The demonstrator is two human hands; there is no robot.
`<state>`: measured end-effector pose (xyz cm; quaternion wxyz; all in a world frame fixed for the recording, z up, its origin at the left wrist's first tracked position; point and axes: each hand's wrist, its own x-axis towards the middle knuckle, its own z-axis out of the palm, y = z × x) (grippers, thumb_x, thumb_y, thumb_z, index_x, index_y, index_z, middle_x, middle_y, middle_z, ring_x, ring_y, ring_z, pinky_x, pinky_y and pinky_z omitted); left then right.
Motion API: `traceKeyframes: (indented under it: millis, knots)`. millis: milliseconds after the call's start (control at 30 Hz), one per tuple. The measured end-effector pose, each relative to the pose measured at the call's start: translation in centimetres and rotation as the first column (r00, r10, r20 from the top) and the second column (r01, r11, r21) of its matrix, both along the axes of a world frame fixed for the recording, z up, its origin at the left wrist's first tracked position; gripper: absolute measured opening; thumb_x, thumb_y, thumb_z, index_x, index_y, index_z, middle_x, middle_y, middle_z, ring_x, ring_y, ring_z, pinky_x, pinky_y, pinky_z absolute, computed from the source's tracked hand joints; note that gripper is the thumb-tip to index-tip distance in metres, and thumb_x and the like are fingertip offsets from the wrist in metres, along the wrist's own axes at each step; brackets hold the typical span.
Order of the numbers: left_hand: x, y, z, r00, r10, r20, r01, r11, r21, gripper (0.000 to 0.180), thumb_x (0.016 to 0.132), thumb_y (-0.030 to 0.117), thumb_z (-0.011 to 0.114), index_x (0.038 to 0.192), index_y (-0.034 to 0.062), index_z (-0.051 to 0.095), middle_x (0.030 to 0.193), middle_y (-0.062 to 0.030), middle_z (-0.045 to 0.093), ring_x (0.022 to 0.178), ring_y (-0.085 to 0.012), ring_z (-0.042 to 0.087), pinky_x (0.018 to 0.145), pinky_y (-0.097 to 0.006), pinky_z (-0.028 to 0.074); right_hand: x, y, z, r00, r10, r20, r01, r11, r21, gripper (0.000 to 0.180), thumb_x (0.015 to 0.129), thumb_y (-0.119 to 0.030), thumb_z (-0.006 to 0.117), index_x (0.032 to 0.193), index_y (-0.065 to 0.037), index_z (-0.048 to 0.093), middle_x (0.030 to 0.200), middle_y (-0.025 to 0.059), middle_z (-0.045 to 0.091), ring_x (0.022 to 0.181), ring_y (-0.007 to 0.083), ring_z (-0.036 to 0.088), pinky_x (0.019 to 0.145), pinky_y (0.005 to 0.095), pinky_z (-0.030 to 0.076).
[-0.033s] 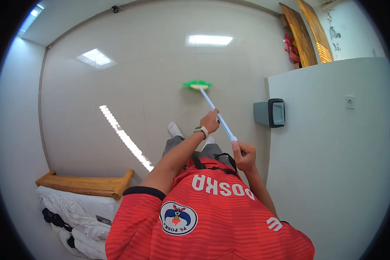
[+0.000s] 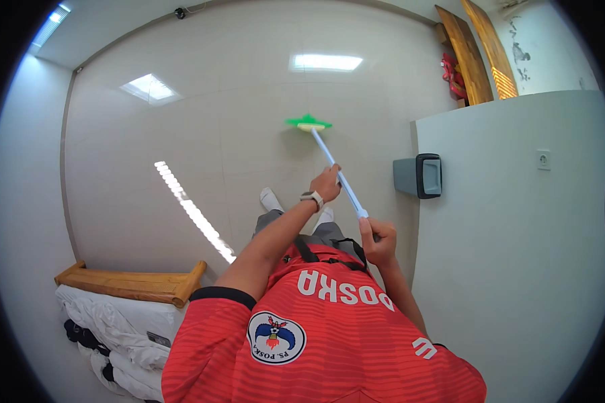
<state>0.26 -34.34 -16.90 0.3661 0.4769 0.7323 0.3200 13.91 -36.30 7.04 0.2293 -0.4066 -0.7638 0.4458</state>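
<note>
2 hands grip 1 mop: left hand mid-handle, right hand at its top, fingers wrapped.

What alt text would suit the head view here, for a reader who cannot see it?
Seen from above, a person in a red shirt grips a pale mop handle with both hands, left hand further down, right hand at the top end. The green mop head rests on a glossy tiled floor, beside a white wall.
</note>
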Motion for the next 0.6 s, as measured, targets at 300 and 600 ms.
traceKeyframes:
  millis: [300, 600]
  knots:
    - [3.4, 1.7, 9.4, 0.990, -0.046, -0.133, 0.075, 0.971, 0.227, 0.037, 0.083, 0.023, 0.065, 0.116, 0.0119, 0.054, 0.093, -0.0078, 0.062, 0.084, -0.0300, 0.064, 0.071, -0.042, 0.052, 3.8, 3.0, 7.2, 0.968, -0.031, -0.248, 0.008, 0.996, -0.092, 0.045, 0.097, -0.012, 0.046, 0.053, -0.003, 0.042, 0.047, 0.0004, 0.044, 0.041, 0.0091, 0.040, 0.044, 0.0273, 0.031]
    - [9.3, -3.9, 9.9, 0.998, 0.013, -0.060, 0.001, 0.974, 0.225, 0.029, 0.088, 0.023, 0.060, 0.113, 0.0094, 0.056, 0.077, -0.0078, 0.061, 0.071, -0.0282, 0.062, 0.062, -0.038, 0.050, 7.9, 6.6, 8.4, 0.889, -0.037, -0.456, -0.128, 0.937, -0.326, 0.035, 0.097, -0.011, 0.050, 0.064, -0.003, 0.043, 0.056, 0.0050, 0.049, 0.052, 0.0107, 0.048, 0.054, 0.0270, 0.041]
